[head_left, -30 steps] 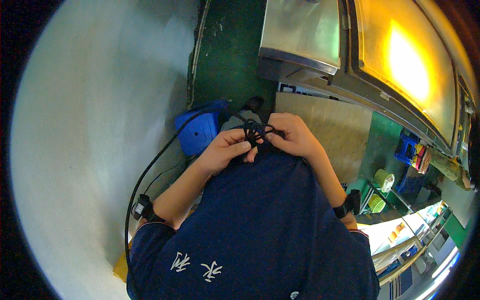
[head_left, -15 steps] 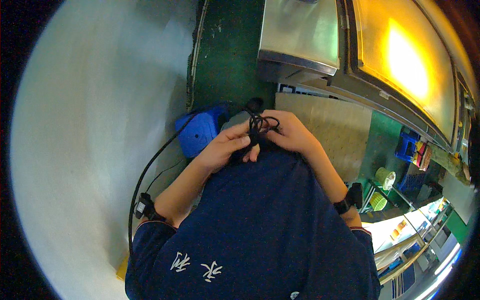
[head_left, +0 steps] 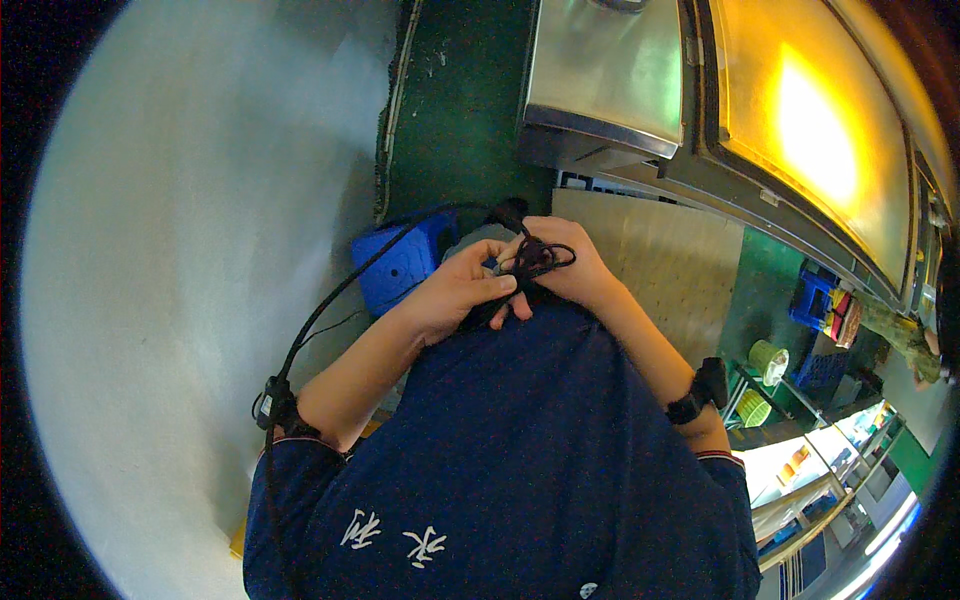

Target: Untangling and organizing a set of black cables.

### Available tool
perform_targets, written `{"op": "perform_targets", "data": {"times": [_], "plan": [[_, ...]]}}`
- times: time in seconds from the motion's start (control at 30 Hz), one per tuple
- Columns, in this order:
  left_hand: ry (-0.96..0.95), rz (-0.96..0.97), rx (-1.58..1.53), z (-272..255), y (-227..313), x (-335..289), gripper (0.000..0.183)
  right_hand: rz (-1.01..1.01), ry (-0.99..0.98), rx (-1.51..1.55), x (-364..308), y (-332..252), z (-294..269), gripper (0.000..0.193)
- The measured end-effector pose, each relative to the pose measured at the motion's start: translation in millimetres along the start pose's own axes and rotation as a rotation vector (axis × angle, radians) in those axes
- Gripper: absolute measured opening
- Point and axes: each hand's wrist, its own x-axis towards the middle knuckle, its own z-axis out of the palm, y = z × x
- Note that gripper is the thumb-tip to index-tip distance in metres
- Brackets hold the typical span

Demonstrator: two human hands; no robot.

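A bundle of thin black cable (head_left: pixel 538 258), looped several times, is gathered between my two hands in front of my dark blue shirt (head_left: pixel 520 420). My left hand (head_left: pixel 463 292) pinches the bundle with thumb and fingers from the left. From the right, my right hand (head_left: pixel 572 262) is closed round the loops, its fingertips mostly hidden behind them. A thicker black cord (head_left: pixel 330 295) runs from near the hands down past my left arm. Each arm wears a black strapped device, one on the left arm (head_left: pixel 280 405) and one on the right arm (head_left: pixel 700 392).
A blue plastic stool (head_left: pixel 395 265) stands close beyond my left hand, beside the pale wall (head_left: pixel 200 300). Ahead on the right is a steel machine (head_left: pixel 605 75) with a yellow-lit panel. Green baskets (head_left: pixel 768 362) and blue crates (head_left: pixel 815 290) sit at the right.
The cable loops have shifted slightly right and lie more tightly bunched between my fingers. The thicker cord by my left arm has swung a little right.
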Motion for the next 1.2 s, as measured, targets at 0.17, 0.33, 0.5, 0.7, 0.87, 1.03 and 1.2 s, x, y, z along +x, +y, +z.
{"op": "perform_targets", "data": {"times": [0.17, 0.33, 0.5, 0.7, 0.87, 1.03, 1.2], "plan": [[0.037, -0.032, 0.035, 3.1, 0.7, -0.9, 0.025, 0.153, 0.003, -0.085, 16.1, -47.4, -11.6, 0.03], [0.081, 0.044, 0.075, 11.1, 2.2, -3.8, 0.022, 0.23, -0.057, 0.016, 14.1, -51.9, -22.6, 0.043], [0.108, 0.032, 0.064, 5.2, 3.7, -7.2, 0.023, 0.313, -0.063, 0.208, 1.1, -45.3, -43.6, 0.034], [0.137, 0.036, 0.064, 1.7, 0.5, -9.2, 0.02, 0.409, -0.053, -0.033, 0.4, -114.4, -73.0, 0.028], [0.107, 0.012, 0.215, 14.2, 6.5, -9.4, 0.016, -0.027, -0.078, -0.534, 26.2, -131.4, -20.0, 0.019], [0.102, 0.037, 0.386, 12.5, 4.1, -13.4, 0.014, -0.063, -0.235, -0.668, 28.4, -124.3, -18.3, 0.017], [0.061, 0.002, 0.233, 4.2, 6.0, -16.2, 0.017, -0.032, -0.187, -0.374, 27.5, -103.2, -22.6, 0.01]]}}
